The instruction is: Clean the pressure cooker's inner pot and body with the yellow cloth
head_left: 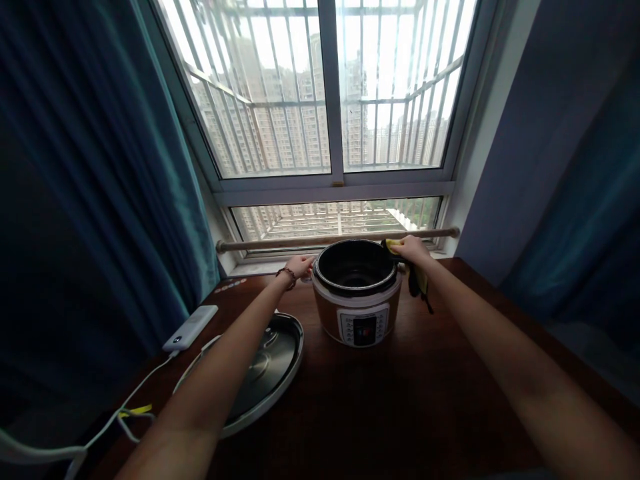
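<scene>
A pressure cooker (327, 313) with a brown body and a front control panel stands upright on the dark wooden table, its lid off and its black inner pot (356, 267) showing. My left hand (300, 267), with a beaded bracelet at the wrist, is closed at the cooker's left side; the fingertips are partly hidden there. At the right rim, my right hand (414, 249) grips a yellow and black cloth (420, 280), which touches the rim and hangs down outside. The round lid (287, 363) lies underside up on the left, partly covered by my left forearm.
Behind the cooker are a wooden rail (280, 243) and a barred window. On the left, a white power strip (193, 328) lies with a white cable (145, 383) running toward the near left. Blue curtains (125, 167) hang beside the table.
</scene>
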{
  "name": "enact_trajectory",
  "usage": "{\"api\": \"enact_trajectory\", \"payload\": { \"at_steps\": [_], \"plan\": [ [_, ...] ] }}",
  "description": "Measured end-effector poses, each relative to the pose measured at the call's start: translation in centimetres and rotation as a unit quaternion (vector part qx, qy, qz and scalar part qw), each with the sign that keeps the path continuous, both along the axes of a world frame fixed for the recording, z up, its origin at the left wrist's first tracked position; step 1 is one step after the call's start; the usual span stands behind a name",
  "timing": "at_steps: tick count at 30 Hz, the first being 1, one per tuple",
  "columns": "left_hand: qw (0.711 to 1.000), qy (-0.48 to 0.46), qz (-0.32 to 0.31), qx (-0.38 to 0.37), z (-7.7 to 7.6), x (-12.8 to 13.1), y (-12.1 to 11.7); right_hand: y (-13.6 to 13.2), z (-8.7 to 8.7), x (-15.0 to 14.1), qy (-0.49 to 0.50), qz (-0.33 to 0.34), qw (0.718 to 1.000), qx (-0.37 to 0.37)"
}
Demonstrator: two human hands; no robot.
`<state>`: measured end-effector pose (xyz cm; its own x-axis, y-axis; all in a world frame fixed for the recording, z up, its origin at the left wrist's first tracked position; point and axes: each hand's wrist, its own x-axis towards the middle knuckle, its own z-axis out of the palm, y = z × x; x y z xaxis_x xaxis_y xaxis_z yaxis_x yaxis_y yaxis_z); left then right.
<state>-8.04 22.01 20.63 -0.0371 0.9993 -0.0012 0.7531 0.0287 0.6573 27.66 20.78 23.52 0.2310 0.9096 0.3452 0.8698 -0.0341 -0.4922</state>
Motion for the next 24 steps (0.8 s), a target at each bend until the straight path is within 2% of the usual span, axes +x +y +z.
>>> {"api": "enact_trajectory", "payload": {
  "at_steps": [4, 8, 15, 24],
  "plan": [
    [0.999, -0.035, -0.014, -0.039, -0.8, 0.7, 0.5, 0.4, -0.2, -1.1, -0.044, 0.009, 0.997, -0.069],
    [0.996, -0.060, -0.029, -0.059, -1.1, 0.6, 0.7, 0.9, 0.0, -1.5, -0.073, 0.003, 0.992, -0.106],
    [0.993, -0.084, -0.035, -0.080, -0.1, 1.0, 0.4, 1.4, -0.1, -2.1, -0.089, 0.014, 0.987, -0.135],
    [0.990, -0.106, -0.023, -0.091, 0.8, 1.9, -0.9, 1.4, -0.3, -1.6, -0.042, 0.001, 0.989, -0.143]
  ]
}}
